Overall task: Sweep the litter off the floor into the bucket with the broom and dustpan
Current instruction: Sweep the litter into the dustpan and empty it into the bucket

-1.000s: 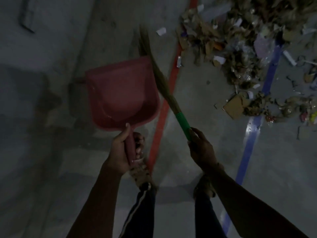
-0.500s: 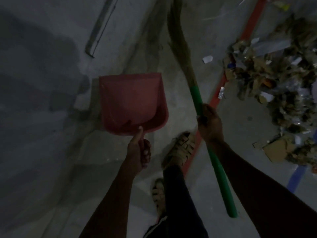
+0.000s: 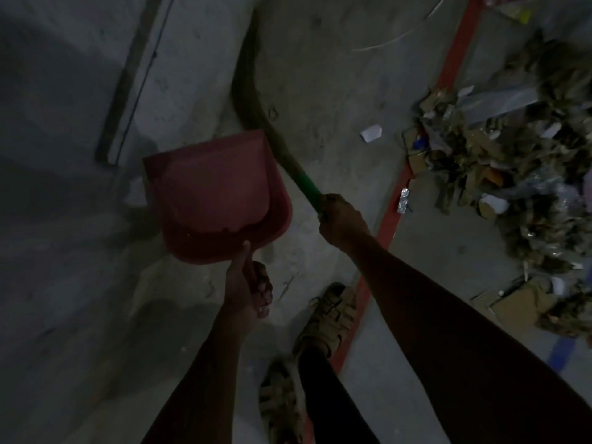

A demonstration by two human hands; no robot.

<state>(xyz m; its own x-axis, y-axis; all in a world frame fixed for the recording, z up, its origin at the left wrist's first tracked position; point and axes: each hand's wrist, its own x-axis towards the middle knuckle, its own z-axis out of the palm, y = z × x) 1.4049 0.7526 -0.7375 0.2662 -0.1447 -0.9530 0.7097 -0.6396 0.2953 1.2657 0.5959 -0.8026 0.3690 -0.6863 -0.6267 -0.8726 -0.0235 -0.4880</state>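
Observation:
My left hand [image 3: 248,288] grips the handle of a red dustpan [image 3: 214,197], held above the grey floor with its pan pointing away from me and nothing visible in it. My right hand [image 3: 341,219] grips the green handle of a grass broom [image 3: 256,100], whose bristles reach up and left past the dustpan's right edge. A large heap of litter [image 3: 499,168] of cardboard, dry leaves, paper and foil lies on the floor at the right. No bucket is in view.
A red floor line [image 3: 390,216] runs diagonally past my sandalled feet [image 3: 330,318]. A loose paper scrap [image 3: 371,133] and a foil piece [image 3: 403,200] lie near it. A metal strip [image 3: 128,88] lies at upper left, beside a flat cardboard piece [image 3: 515,307] at right.
The view has swung left, so the litter heap slid to the right edge. My feet stepped along the red line. The broom tilted so its bristles now cross behind the dustpan.

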